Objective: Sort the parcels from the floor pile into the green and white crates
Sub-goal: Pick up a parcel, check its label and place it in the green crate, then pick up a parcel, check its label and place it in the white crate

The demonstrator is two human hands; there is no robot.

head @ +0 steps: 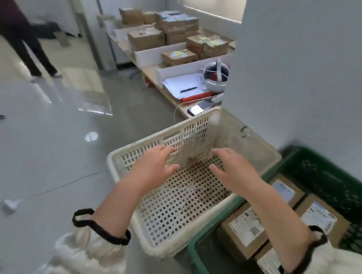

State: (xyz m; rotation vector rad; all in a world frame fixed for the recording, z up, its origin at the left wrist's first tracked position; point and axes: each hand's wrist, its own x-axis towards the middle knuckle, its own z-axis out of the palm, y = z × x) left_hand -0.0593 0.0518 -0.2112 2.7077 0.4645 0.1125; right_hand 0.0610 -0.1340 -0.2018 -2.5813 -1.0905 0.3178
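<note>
Hovering empty above the white crate [120, 154], the left grip [153, 162] and right grip [233, 169] are spreading open; the green crate [331, 176], touching it just right of them, may be inviting mis-sorts.

The shiny grey floor [56, 143] holds a white crate [188, 131] and a green crate [321, 171] close side by side, with a small white block [9, 205] on a thin cord [68, 183] off to the left, and the long worktop [153, 73] by the wall holds brown boxes [145, 38], papers [178, 82], a pen [188, 89] and a phone [200, 108].

Green crate [331, 176] cut by right edge; parcel labels [247, 226] blurred, unreadable; bystander [18, 30] cropped at top.
</note>
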